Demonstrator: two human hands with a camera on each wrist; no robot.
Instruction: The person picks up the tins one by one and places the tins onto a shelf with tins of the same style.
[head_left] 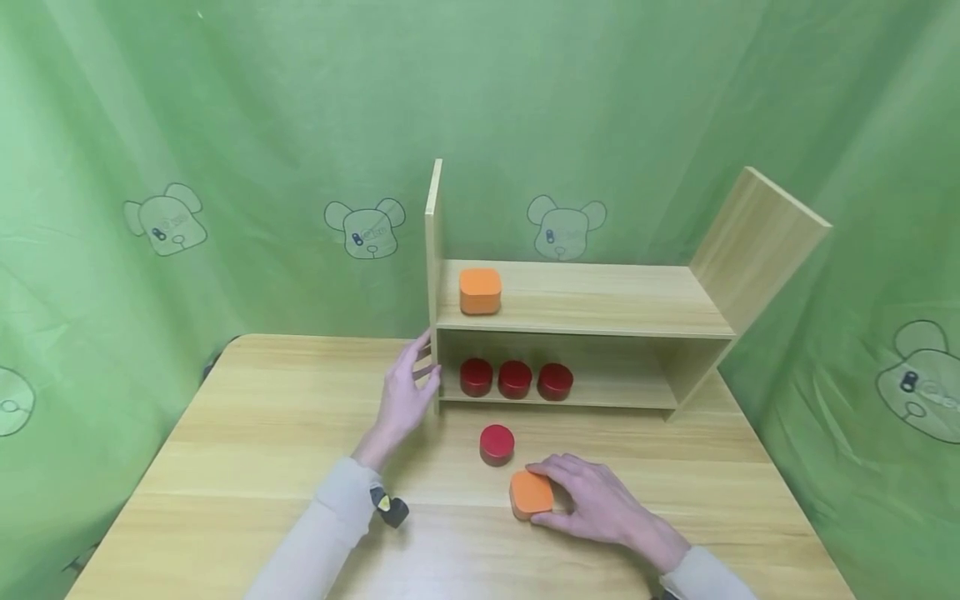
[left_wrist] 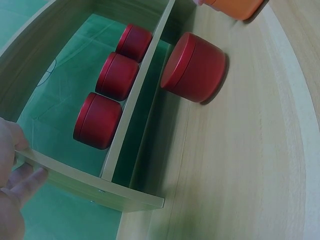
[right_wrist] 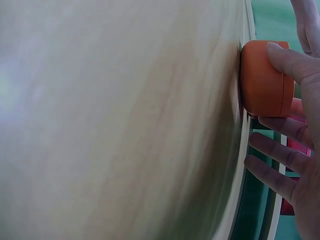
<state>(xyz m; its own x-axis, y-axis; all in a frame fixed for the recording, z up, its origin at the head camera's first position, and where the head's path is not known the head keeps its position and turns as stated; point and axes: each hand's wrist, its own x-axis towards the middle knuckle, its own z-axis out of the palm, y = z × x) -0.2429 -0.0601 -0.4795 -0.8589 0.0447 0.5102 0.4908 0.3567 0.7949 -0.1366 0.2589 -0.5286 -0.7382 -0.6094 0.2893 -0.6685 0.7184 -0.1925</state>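
Observation:
My right hand (head_left: 592, 500) pinches an orange rounded-square tin (head_left: 531, 493) on the table, thumb on one side and fingers on the other. In the right wrist view, the thumb lies across the orange tin (right_wrist: 265, 80) while the other fingers spread below it. My left hand (head_left: 405, 392) grips the left side panel (head_left: 434, 250) of a small wooden shelf; the left wrist view shows fingers on both sides of that panel (left_wrist: 90, 180). A round red tin (head_left: 497, 445) stands on the table in front of the shelf, apart from both hands.
Three round red tins (head_left: 514, 380) stand in a row on the lower shelf board (head_left: 615, 392). Another orange tin (head_left: 480, 291) sits at the left of the upper board (head_left: 600, 296). The right side panel (head_left: 757, 242) leans outward. Green curtains (head_left: 480, 100) hang around the table (head_left: 285, 417).

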